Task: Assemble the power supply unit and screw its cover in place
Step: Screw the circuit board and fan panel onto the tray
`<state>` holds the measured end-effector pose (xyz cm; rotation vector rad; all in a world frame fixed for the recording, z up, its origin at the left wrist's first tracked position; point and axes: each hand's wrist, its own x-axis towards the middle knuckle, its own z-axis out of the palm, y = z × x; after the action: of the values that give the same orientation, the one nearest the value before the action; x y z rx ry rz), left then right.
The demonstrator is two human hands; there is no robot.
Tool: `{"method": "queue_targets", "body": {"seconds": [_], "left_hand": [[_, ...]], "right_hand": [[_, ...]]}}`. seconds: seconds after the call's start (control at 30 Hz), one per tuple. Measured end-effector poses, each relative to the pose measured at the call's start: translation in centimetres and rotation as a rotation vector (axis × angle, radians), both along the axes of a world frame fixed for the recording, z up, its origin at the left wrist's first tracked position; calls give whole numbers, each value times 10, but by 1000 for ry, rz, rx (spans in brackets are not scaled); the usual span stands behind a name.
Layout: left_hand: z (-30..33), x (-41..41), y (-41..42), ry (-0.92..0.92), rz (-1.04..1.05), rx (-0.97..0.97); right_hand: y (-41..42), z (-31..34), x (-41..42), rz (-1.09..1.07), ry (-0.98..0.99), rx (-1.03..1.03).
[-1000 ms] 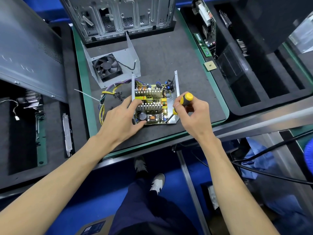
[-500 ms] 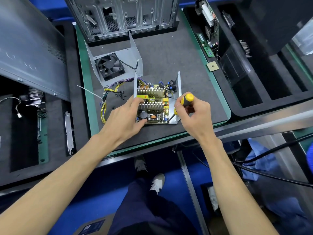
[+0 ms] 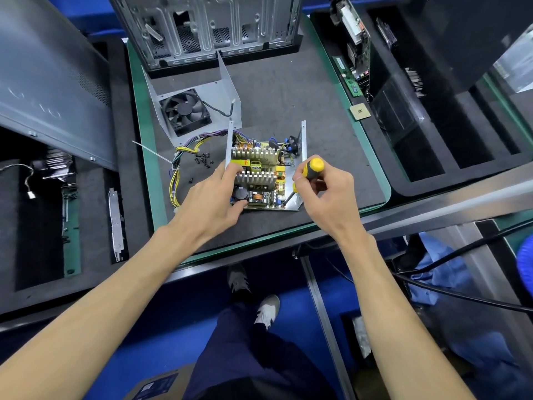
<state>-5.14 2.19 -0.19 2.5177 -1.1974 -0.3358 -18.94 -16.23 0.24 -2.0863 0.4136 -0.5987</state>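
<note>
The open power supply unit (image 3: pixel 266 157) lies on the dark mat, its circuit board with silver heatsinks exposed between two upright metal side walls. My left hand (image 3: pixel 213 194) grips its near-left corner, thumb and fingers on the board's edge. My right hand (image 3: pixel 326 189) holds a yellow-and-black screwdriver (image 3: pixel 310 168), its tip down at the near-right corner of the board. The grey metal cover (image 3: pixel 199 93) with its black fan lies behind the unit to the left. Several small black screws (image 3: pixel 203 160) are scattered left of the unit, beside the yellow cable bundle (image 3: pixel 180 168).
A bare computer case (image 3: pixel 213 27) stands at the back of the green-edged mat (image 3: pixel 150 157). A CPU chip (image 3: pixel 359 111) and circuit boards (image 3: pixel 353 50) lie at right beside black foam trays. A grey side panel (image 3: pixel 49 82) leans at left. My shoes show under the table edge.
My hands keep their grip on the unit and screwdriver; the fingers on the handle have shifted slightly. Only the view has moved a little.
</note>
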Motion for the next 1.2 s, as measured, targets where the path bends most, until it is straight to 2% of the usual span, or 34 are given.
{"method": "queue_targets", "body": {"seconds": [1.03, 1.2], "left_hand": [[-5, 5, 12, -125, -116, -63], [-8, 4, 10, -81, -93, -80]], "right_hand": [[0, 1, 0, -31, -28, 50], [-1, 0, 1, -35, -25, 59]]}}
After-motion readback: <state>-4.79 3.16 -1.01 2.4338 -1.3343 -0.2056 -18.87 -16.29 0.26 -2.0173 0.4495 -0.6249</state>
